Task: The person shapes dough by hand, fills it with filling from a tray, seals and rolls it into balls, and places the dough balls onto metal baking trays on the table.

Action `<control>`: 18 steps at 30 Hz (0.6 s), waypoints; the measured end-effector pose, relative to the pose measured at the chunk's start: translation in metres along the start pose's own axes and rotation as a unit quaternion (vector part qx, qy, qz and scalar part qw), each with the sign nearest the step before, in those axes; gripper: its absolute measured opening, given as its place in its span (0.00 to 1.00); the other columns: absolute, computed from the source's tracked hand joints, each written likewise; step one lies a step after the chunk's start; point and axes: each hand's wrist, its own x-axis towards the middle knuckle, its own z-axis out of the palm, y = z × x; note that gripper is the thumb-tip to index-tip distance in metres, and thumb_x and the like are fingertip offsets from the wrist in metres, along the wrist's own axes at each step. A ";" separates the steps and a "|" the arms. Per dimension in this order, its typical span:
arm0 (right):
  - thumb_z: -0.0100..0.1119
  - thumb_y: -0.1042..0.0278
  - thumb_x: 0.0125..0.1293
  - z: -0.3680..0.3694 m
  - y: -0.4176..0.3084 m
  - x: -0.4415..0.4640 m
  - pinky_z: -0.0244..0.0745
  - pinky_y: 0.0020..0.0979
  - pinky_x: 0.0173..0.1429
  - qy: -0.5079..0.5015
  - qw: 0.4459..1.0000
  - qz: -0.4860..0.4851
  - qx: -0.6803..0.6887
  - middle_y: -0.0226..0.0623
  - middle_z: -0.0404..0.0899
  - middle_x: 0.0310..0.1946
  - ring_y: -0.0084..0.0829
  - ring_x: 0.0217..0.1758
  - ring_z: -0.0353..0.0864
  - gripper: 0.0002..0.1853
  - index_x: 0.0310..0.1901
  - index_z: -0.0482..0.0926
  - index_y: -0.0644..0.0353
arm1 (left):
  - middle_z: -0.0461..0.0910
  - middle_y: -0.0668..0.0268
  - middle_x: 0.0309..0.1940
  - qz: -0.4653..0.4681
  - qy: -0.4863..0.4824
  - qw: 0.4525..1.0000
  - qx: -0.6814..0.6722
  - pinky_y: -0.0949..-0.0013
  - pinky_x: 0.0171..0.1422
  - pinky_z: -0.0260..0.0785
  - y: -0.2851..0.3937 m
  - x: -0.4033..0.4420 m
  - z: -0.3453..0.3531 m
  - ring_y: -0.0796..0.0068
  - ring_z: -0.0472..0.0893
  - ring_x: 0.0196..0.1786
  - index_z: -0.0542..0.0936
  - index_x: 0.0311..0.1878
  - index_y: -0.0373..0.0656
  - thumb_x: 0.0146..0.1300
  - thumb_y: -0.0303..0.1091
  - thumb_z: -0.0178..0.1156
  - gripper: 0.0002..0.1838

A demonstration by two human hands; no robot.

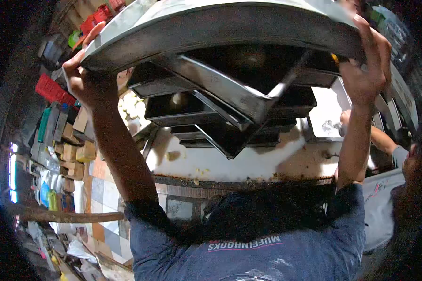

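Note:
My left hand [86, 82] and my right hand [368, 70] hold opposite ends of a large metal tray [220, 28], raised close to the camera. The fingers of both wrap round its rim. Beneath it several dark metal trays [253, 100] are stacked crosswise, their corners pointing toward me. They stand over a white worktop [248, 164] with yellowish crumbs near its front edge. The inside of the raised tray is hidden from view.
At the left are a red crate [55, 90], cardboard boxes [72, 159] and a wooden bar [79, 216]. Pale round pieces [132, 107] lie behind my left forearm. Another person's arm [383, 141] reaches in at the right, near a white tray [326, 112].

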 end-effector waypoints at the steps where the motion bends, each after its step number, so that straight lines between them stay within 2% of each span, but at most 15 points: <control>1: 0.66 0.82 0.38 0.002 0.005 -0.004 0.73 0.37 0.61 -0.001 1.000 -0.002 0.009 0.33 0.82 0.50 0.36 0.54 0.79 0.40 0.61 0.80 0.48 | 0.70 0.34 0.62 0.057 -0.051 0.997 -0.009 0.47 0.63 0.73 -0.005 -0.001 -0.010 0.45 0.76 0.60 0.73 0.53 0.41 0.67 0.55 0.59 0.26; 3: 0.69 0.77 0.39 0.002 0.000 -0.008 0.70 0.40 0.63 0.008 0.999 0.019 -0.046 0.37 0.80 0.51 0.41 0.56 0.77 0.40 0.62 0.79 0.49 | 0.68 0.34 0.64 0.065 -0.046 0.997 -0.002 0.48 0.63 0.73 -0.007 0.001 -0.009 0.45 0.74 0.63 0.68 0.55 0.45 0.65 0.55 0.62 0.27; 4: 0.69 0.79 0.44 -0.001 0.001 -0.008 0.71 0.39 0.63 -0.029 0.997 0.025 -0.073 0.37 0.81 0.53 0.39 0.56 0.78 0.37 0.62 0.78 0.52 | 0.70 0.36 0.63 0.158 -0.059 0.969 0.179 0.52 0.62 0.73 -0.006 -0.003 -0.006 0.49 0.74 0.63 0.68 0.55 0.45 0.66 0.55 0.62 0.27; 5: 0.69 0.82 0.49 -0.006 0.002 -0.004 0.73 0.37 0.63 -0.065 0.993 0.030 -0.098 0.38 0.81 0.55 0.37 0.56 0.79 0.34 0.62 0.78 0.56 | 0.71 0.38 0.61 0.241 -0.067 0.901 0.356 0.55 0.61 0.74 0.002 -0.005 -0.004 0.53 0.74 0.63 0.68 0.55 0.44 0.66 0.55 0.61 0.27; 6: 0.71 0.75 0.50 -0.009 0.003 0.000 0.70 0.39 0.65 -0.094 0.992 0.032 -0.082 0.41 0.80 0.54 0.40 0.57 0.78 0.34 0.63 0.76 0.55 | 0.77 0.58 0.52 0.451 -0.066 0.669 0.587 0.66 0.56 0.69 -0.002 0.012 -0.045 0.69 0.78 0.49 0.69 0.68 0.43 0.69 0.54 0.55 0.32; 7: 0.73 0.68 0.51 -0.013 -0.001 0.005 0.68 0.41 0.67 -0.127 0.989 0.034 -0.065 0.44 0.79 0.53 0.43 0.58 0.76 0.36 0.65 0.75 0.55 | 0.77 0.58 0.52 0.445 -0.059 0.663 0.599 0.66 0.56 0.69 0.011 0.009 -0.048 0.69 0.78 0.49 0.69 0.68 0.43 0.69 0.54 0.55 0.32; 8: 0.70 0.67 0.57 -0.016 -0.013 0.015 0.71 0.40 0.64 -0.137 0.988 0.027 -0.063 0.44 0.76 0.59 0.42 0.59 0.77 0.32 0.65 0.74 0.59 | 0.79 0.61 0.47 0.189 -0.091 0.873 0.440 0.70 0.53 0.71 0.028 0.005 -0.038 0.74 0.79 0.44 0.73 0.58 0.42 0.70 0.50 0.57 0.24; 9: 0.66 0.66 0.64 -0.022 -0.028 0.018 0.74 0.39 0.62 -0.148 0.987 0.020 -0.063 0.44 0.74 0.64 0.42 0.59 0.77 0.28 0.65 0.72 0.63 | 0.80 0.64 0.42 -0.089 -0.105 0.967 0.216 0.74 0.49 0.72 0.038 0.003 -0.039 0.79 0.80 0.40 0.77 0.48 0.40 0.71 0.46 0.60 0.17; 11: 0.58 0.61 0.69 -0.060 -0.030 -0.009 0.72 0.41 0.66 -0.152 0.983 0.004 -0.099 0.45 0.71 0.66 0.43 0.62 0.76 0.27 0.67 0.70 0.63 | 0.81 0.66 0.41 -0.012 -0.094 0.926 0.365 0.75 0.48 0.71 0.029 -0.003 -0.082 0.81 0.79 0.40 0.79 0.50 0.39 0.69 0.45 0.62 0.18; 12: 0.54 0.59 0.71 -0.091 -0.020 -0.036 0.70 0.42 0.67 -0.154 0.979 0.006 -0.133 0.45 0.69 0.67 0.43 0.63 0.75 0.27 0.67 0.69 0.63 | 0.81 0.67 0.40 -0.061 -0.078 0.917 0.385 0.74 0.49 0.71 0.020 -0.014 -0.114 0.81 0.78 0.42 0.81 0.50 0.40 0.68 0.42 0.64 0.16; 14: 0.47 0.54 0.75 -0.258 0.113 -0.215 0.68 0.44 0.70 -0.291 0.905 0.062 -0.305 0.46 0.67 0.70 0.45 0.65 0.74 0.28 0.69 0.66 0.64 | 0.83 0.65 0.41 -0.117 -0.118 0.865 0.473 0.74 0.46 0.72 -0.024 -0.050 -0.202 0.78 0.79 0.40 0.82 0.46 0.41 0.64 0.28 0.63 0.09; 15: 0.43 0.52 0.76 -0.189 0.025 -0.147 0.78 0.42 0.53 -0.125 0.953 -0.047 -0.271 0.50 0.72 0.55 0.41 0.52 0.78 0.24 0.59 0.69 0.67 | 0.84 0.64 0.32 -0.234 -0.077 0.821 0.515 0.69 0.40 0.73 -0.057 -0.080 -0.247 0.76 0.82 0.37 0.85 0.38 0.39 0.59 0.29 0.61 0.07; 16: 0.39 0.50 0.77 -0.112 -0.073 -0.068 0.89 0.39 0.36 0.045 0.954 -0.161 -0.249 0.53 0.77 0.40 0.38 0.38 0.82 0.24 0.49 0.71 0.70 | 0.85 0.59 0.28 -0.363 -0.116 0.777 0.501 0.65 0.39 0.74 -0.069 -0.098 -0.261 0.70 0.83 0.33 0.86 0.37 0.40 0.58 0.32 0.61 0.09; 17: 0.39 0.57 0.76 -0.082 -0.109 -0.037 0.87 0.45 0.38 0.080 0.963 -0.258 0.001 0.52 0.73 0.39 0.44 0.38 0.79 0.20 0.46 0.70 0.71 | 0.85 0.52 0.28 -0.354 -0.134 0.758 0.531 0.64 0.42 0.76 -0.096 -0.130 -0.286 0.65 0.85 0.33 0.87 0.39 0.39 0.58 0.39 0.62 0.14; 18: 0.39 0.58 0.75 -0.067 -0.136 -0.030 0.85 0.47 0.38 0.083 0.968 -0.235 0.043 0.51 0.71 0.39 0.45 0.38 0.77 0.19 0.45 0.70 0.71 | 0.85 0.50 0.31 -0.412 -0.155 0.724 0.530 0.63 0.45 0.76 -0.111 -0.139 -0.296 0.61 0.86 0.36 0.87 0.40 0.39 0.57 0.43 0.64 0.17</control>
